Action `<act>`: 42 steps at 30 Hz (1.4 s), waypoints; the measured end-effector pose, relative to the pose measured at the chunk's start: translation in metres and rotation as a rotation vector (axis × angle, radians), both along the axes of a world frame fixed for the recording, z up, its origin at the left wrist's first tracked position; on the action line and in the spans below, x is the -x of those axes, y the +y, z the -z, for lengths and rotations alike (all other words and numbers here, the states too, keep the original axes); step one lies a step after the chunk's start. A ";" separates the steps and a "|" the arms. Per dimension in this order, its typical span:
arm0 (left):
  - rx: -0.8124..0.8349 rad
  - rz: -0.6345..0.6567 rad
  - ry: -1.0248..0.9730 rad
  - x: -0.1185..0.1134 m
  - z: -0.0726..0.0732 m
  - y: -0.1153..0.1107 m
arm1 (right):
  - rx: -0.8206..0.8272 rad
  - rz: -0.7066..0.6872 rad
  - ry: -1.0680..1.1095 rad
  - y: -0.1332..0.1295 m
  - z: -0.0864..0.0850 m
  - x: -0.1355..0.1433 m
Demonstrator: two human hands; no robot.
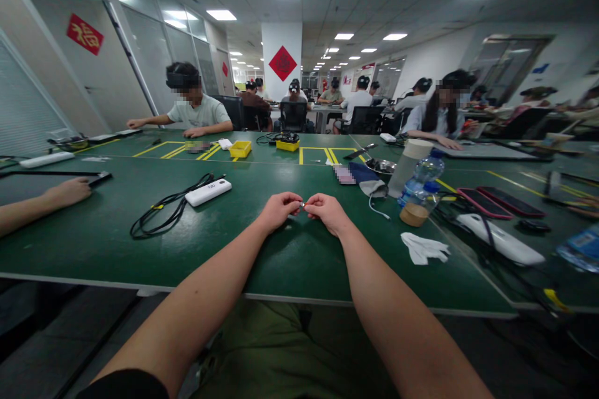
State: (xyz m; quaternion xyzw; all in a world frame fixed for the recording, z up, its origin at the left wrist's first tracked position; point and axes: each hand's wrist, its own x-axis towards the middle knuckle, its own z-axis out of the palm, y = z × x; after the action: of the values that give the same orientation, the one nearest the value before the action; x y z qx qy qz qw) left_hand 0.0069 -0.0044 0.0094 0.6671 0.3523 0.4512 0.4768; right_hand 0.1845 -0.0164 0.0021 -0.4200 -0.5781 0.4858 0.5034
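Observation:
My left hand (279, 211) and my right hand (326, 211) meet low over the green table (299, 262), thumbs and fingers pinched. Between the fingertips sits a small shiny metal piece (302, 205), gripped from both sides. It is too small for me to tell its kind, and the fingers cover most of it. To the left of my hands lies a white power bank (208, 192) beside a coiled black cable (161, 215). On the right a crumpled white glove or cloth (425, 248) rests on the table.
Yellow trays (240, 149) stand farther back. At right are a white cylinder (408, 168), plastic bottles (418, 202), a metal bowl (381, 166), phones (510, 201) and another power bank (498, 239). A co-worker's hand (70, 190) rests at far left; other people sit across.

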 end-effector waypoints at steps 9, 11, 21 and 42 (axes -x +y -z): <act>0.044 0.013 0.008 0.000 0.002 0.000 | -0.050 -0.012 -0.075 0.003 0.006 0.000; 0.071 0.031 -0.003 0.000 0.002 0.000 | -0.074 -0.023 -0.095 0.003 0.007 0.001; 0.017 0.064 -0.001 0.000 0.007 0.005 | -0.146 -0.149 -0.187 0.000 0.003 0.010; 0.102 0.087 -0.055 -0.004 0.002 0.000 | -0.219 -0.029 -0.273 -0.003 -0.003 0.010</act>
State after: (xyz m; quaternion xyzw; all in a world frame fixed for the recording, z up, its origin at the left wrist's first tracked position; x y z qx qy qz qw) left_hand 0.0105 -0.0041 0.0072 0.6441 0.3322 0.4295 0.5388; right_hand 0.1749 -0.0197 0.0055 -0.4165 -0.6966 0.3654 0.4559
